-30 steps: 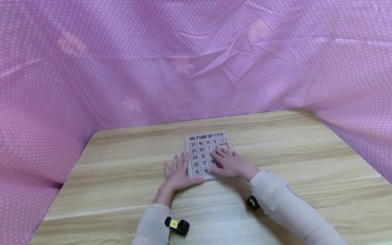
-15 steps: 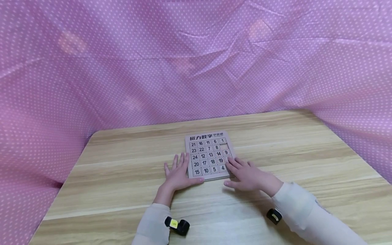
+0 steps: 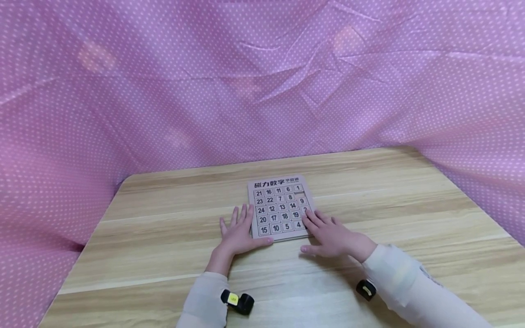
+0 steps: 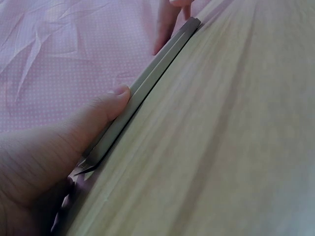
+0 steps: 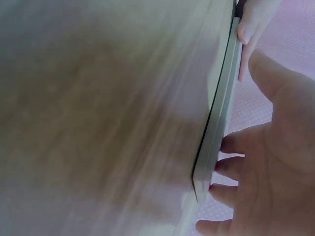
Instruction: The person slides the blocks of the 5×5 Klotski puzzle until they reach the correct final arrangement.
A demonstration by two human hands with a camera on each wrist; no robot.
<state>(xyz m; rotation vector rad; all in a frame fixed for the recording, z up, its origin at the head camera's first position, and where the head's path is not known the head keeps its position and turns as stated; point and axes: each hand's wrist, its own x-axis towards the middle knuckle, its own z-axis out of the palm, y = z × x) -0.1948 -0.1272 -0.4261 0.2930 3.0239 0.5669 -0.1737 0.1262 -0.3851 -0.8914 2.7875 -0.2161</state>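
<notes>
Your left hand, fingers spread, touches the number puzzle's left and near edges on the desk; your right hand, fingers extended, touches right-column tiles.

Number puzzle on wood-grain table

Two pale sleeves are carrying little black wrist cameras, and the left camera is showing a yellow sticker.

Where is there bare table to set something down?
Bare table lies left of the left fingers, right of the right fingers, and between the puzzle board and the pink cloth. Crowded: the board's left and right sides, where the fingers sit.
</notes>
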